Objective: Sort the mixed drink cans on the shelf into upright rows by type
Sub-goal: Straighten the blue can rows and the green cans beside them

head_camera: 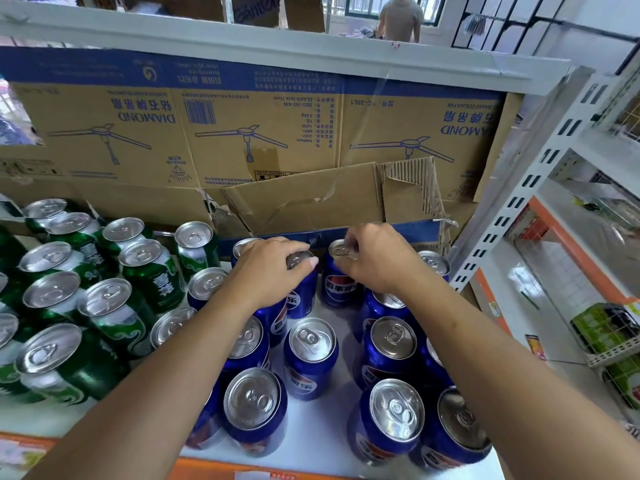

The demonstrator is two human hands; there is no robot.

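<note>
Both hands on 2 back-row cans, shelf (320, 429) mostly sorted.
My left hand (273, 268) curls over the top of 1 blue can (304, 296); my right hand (377, 259) pinches the neighbouring blue can (337, 284) at its rim. Green cans (152, 271) stand left, blue cans (311, 355) right.

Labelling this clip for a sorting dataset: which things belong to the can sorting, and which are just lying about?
Job: blue Pepsi cans, green cans, white shelf, left hand and right hand, each gripping a Pepsi can's top.
Lying about: ceiling fan carton behind, green boxes on the neighbouring rack, person in the background.
</note>
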